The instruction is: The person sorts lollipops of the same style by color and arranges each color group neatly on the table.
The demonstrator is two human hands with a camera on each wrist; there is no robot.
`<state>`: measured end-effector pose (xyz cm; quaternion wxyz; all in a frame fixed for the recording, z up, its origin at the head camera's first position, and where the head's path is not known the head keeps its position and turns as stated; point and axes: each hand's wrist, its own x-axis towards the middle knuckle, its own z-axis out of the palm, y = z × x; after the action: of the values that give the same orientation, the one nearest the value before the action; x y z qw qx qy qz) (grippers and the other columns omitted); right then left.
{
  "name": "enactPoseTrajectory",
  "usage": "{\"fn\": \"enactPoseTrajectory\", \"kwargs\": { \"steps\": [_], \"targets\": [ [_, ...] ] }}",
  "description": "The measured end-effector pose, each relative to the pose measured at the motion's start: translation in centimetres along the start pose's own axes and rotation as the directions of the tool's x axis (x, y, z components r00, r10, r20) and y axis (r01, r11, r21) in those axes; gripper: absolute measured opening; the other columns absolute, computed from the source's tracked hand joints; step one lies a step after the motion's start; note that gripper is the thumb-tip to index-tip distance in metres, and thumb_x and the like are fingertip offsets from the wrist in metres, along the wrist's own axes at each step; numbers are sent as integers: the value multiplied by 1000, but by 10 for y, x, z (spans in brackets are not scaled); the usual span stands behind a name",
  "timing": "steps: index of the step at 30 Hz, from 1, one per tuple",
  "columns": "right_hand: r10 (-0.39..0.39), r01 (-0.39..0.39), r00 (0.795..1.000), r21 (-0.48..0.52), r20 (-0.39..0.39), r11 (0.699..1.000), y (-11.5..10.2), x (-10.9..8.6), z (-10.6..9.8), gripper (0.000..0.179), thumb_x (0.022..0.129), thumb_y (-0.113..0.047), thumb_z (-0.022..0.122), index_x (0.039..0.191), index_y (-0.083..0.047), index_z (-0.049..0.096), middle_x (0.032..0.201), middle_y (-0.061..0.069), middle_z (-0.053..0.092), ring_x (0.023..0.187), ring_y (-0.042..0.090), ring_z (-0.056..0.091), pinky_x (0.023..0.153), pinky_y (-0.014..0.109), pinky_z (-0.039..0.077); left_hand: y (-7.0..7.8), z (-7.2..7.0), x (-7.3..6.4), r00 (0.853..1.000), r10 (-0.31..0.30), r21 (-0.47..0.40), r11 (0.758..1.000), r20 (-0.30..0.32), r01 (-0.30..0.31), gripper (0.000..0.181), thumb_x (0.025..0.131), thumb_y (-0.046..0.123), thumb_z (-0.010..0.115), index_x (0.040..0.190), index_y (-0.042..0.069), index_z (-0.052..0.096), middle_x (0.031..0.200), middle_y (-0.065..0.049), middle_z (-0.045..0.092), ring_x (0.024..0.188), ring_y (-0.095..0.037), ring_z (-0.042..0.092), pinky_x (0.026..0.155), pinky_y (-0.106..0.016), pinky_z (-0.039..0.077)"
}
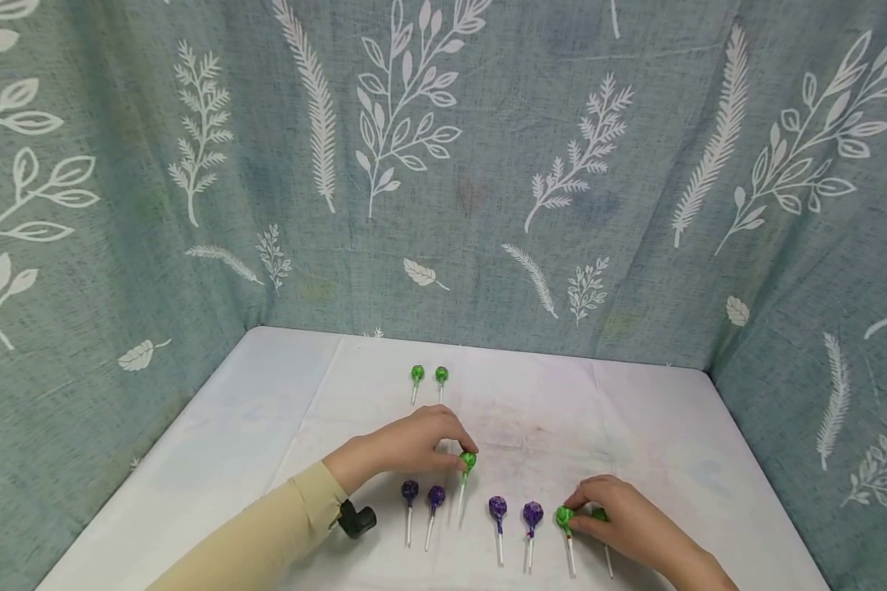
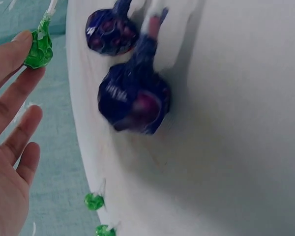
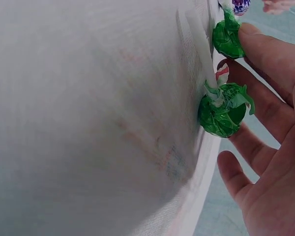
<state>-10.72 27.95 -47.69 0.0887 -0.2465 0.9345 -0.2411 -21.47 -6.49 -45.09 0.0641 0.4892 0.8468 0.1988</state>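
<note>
My left hand point(image 1: 425, 439) pinches a green-wrapped lollipop point(image 1: 469, 461) by its head between thumb and index finger, its white stick pointing down toward me. The left wrist view shows the same green lollipop point(image 2: 38, 48) at the fingertips, the other fingers spread. On the right, my right hand point(image 1: 624, 521) has thumb and index finger on the head of another green lollipop point(image 1: 564, 517). A further green lollipop point(image 3: 222, 110) lies beneath that hand, partly covered in the head view. Between the hands lie two purple lollipops, one point(image 1: 498, 507) left of the other point(image 1: 533, 515).
Two more purple lollipops point(image 1: 410, 491) lie below my left hand, near the black wrist camera point(image 1: 357, 519). Farther back are two green lollipops point(image 1: 417, 373) side by side. The white cloth-covered table point(image 1: 636, 419) is enclosed by leaf-patterned grey-green curtains point(image 1: 473, 213).
</note>
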Motion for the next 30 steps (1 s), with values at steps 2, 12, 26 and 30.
{"fn": "enactPoseTrajectory", "kwargs": {
  "steps": [2,12,26,30],
  "targets": [
    [1,-1,1000,0,-2,1000,0,0,0,15,79,-41,65,93,-35,62,90,-25,56,95,6,52,80,34,46,-3,-2,1,1000,-12,1,1000,-5,12,27,82,46,61,107,37,63,102,30,54,104,0,43,92,-35,33],
    [23,-23,1000,11,3,1000,0,1,2,15,79,-43,65,92,-36,61,89,-26,56,96,7,51,80,35,46,-12,-11,12,999,-16,1,1000,-43,16,25,82,43,62,107,37,63,102,28,55,103,0,44,93,-37,34],
    [37,-37,999,16,7,999,-2,1,1,14,79,-40,66,91,-36,61,88,-26,56,97,9,51,80,37,45,-25,-26,38,999,-16,15,1000,-43,17,26,84,43,60,108,35,63,103,26,56,102,-1,46,93,-33,35],
    [27,-27,1000,11,4,1000,-1,2,2,14,79,-40,66,91,-36,61,89,-26,56,97,9,51,80,37,45,-29,-32,45,999,-20,13,1000,-48,21,26,83,44,61,107,36,64,99,29,55,102,0,45,93,-34,34]
  ]
}}
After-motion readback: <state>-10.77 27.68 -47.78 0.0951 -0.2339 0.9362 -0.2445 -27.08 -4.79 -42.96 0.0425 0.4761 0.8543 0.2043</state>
